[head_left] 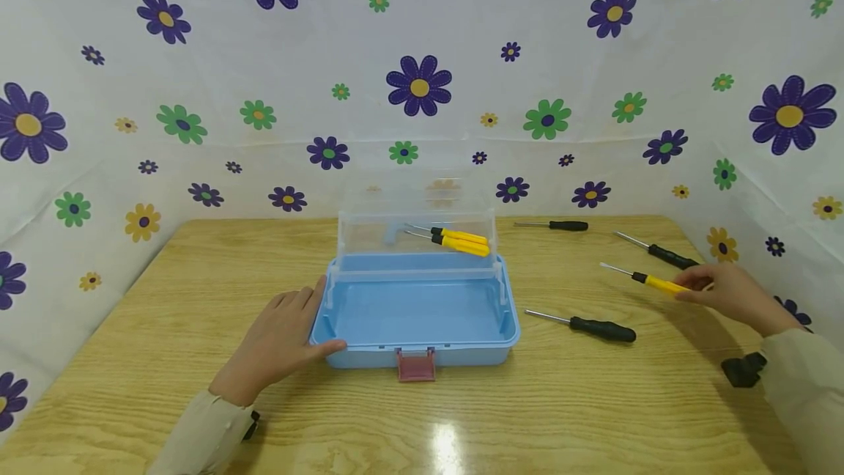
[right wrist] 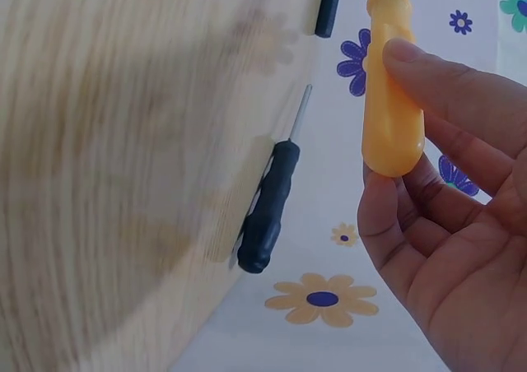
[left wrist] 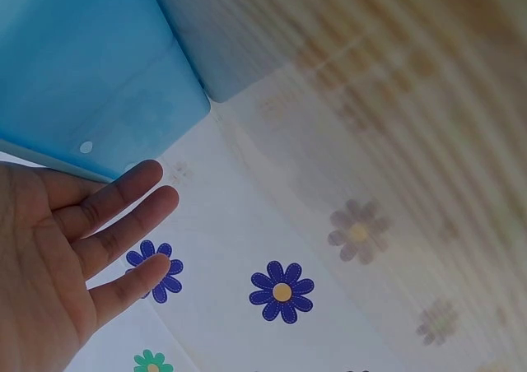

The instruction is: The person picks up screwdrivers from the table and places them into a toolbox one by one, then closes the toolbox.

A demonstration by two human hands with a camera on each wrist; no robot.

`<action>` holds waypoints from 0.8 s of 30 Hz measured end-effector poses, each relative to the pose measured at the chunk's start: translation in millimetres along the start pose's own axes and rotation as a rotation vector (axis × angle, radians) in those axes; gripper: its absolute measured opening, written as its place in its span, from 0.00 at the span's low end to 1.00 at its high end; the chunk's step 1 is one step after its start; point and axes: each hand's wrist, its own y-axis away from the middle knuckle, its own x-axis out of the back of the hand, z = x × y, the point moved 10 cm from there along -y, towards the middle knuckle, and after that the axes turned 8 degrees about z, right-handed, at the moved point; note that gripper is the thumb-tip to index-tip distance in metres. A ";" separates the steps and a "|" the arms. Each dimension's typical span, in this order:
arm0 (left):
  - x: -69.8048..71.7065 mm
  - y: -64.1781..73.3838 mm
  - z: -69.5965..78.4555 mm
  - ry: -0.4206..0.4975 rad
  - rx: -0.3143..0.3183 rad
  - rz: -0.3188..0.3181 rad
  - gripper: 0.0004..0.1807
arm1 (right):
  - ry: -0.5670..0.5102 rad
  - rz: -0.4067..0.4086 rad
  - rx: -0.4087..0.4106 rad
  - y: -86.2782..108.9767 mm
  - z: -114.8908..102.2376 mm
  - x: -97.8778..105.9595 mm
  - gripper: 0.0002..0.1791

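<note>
Right hand [head_left: 735,295]: fingers pinch the handle end of a yellow-handled screwdriver [head_left: 661,284], its shaft pointing leftward, to the right of the blue box [head_left: 356,357]. Left hand [head_left: 277,339]: fingers released and extended, laid against the box's left side, thumb at its front corner. Two matching screwdrivers [head_left: 463,245] lie at the box's clear raised part [head_left: 361,242]; three black screwdrivers [head_left: 601,329] lie rightward on the wooden counter [head_left: 593,409].
</note>
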 end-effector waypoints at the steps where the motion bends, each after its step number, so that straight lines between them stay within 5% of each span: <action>1: 0.1 -0.2 0.2 -0.001 0.001 -0.001 0.57 | -0.002 -0.003 0.003 -0.8 -1.2 0.1 0.15; 24: 2.2 0.3 0.9 0.000 0.006 -0.002 0.57 | 0.001 0.018 0.033 -25.4 -31.0 1.7 0.12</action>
